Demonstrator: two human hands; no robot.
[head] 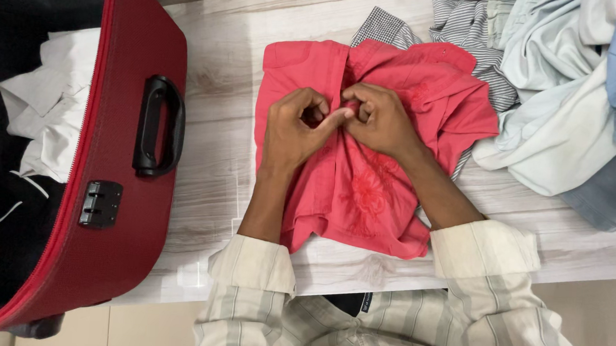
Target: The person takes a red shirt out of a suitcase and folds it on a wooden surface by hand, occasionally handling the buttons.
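Note:
A coral-red shirt (364, 191) with embroidered flowers lies spread on the pale wooden surface (216, 138) in front of me. My left hand (295, 125) and my right hand (378, 116) meet at the shirt's front opening near the collar. Both pinch the fabric there between fingers and thumb. Their fingertips touch each other. What sits between the fingers is hidden.
An open red suitcase (118, 145) with a black handle (158, 126) stands at the left and holds white clothes (49, 101). A heap of striped, checked, pale and blue garments (552, 89) lies at the right. The surface's front edge runs just before my sleeves.

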